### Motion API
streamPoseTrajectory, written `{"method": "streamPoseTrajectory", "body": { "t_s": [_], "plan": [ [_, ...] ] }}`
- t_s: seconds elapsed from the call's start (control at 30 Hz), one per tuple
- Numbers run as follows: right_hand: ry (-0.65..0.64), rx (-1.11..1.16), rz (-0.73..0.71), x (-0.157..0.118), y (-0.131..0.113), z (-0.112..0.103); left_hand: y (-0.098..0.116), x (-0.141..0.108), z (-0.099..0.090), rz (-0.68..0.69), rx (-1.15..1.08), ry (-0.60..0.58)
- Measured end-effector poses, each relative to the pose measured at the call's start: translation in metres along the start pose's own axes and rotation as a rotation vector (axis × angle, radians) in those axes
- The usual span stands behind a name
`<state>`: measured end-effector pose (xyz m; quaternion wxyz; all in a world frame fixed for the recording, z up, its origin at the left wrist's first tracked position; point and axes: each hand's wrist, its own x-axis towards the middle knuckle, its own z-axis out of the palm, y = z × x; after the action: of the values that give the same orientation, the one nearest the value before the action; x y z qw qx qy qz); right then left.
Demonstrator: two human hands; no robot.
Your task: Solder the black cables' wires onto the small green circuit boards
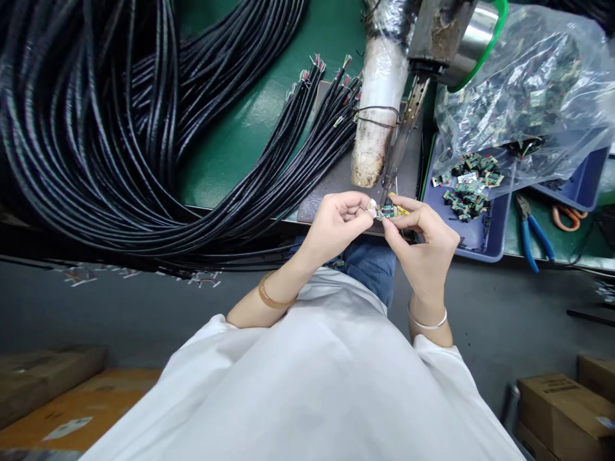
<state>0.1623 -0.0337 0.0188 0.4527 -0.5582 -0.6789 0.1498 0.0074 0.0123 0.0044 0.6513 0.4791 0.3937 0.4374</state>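
Observation:
My left hand (342, 221) is closed in a pinch at the table's front edge, around a wire end whose details are too small to make out; white covers show on its fingertips. My right hand (420, 240) pinches a small green circuit board (388, 211), its pins facing my left hand. A yellow piece (401, 206) shows beside the board. Right above the board ends the metal tip of a soldering fixture (398, 150). To its left hangs a white wrapped tube (377, 109) with a browned end.
Black cables (192, 218) cover the left side and reach over the table edge. At right are a blue tray (497, 224) with small boards (468, 186), a plastic bag (523, 96), blue-handled pliers (531, 234) and orange-handled scissors (567, 218). Cardboard boxes (567, 410) stand below.

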Motion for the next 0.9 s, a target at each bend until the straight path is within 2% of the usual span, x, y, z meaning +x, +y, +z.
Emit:
{"method": "streamPoseTrajectory", "body": {
  "t_s": [0.3,0.6,0.7,0.8,0.9],
  "plan": [
    [0.01,-0.03,-0.038,0.006,-0.006,-0.003,0.004,0.001,0.003,0.035,0.022,0.05],
    [-0.039,-0.087,-0.074,-0.003,-0.006,-0.003,0.0,-0.003,0.001,-0.021,0.055,0.004],
    [-0.027,-0.081,-0.035,-0.005,-0.004,-0.003,0.001,-0.006,0.001,-0.032,0.039,-0.008],
    [-0.035,-0.008,0.068,-0.007,-0.004,-0.005,0.004,-0.009,-0.001,-0.051,0.005,-0.037],
    [0.044,-0.038,0.064,-0.009,-0.006,-0.009,0.005,-0.012,-0.002,-0.086,-0.017,-0.084]
  ]
}}
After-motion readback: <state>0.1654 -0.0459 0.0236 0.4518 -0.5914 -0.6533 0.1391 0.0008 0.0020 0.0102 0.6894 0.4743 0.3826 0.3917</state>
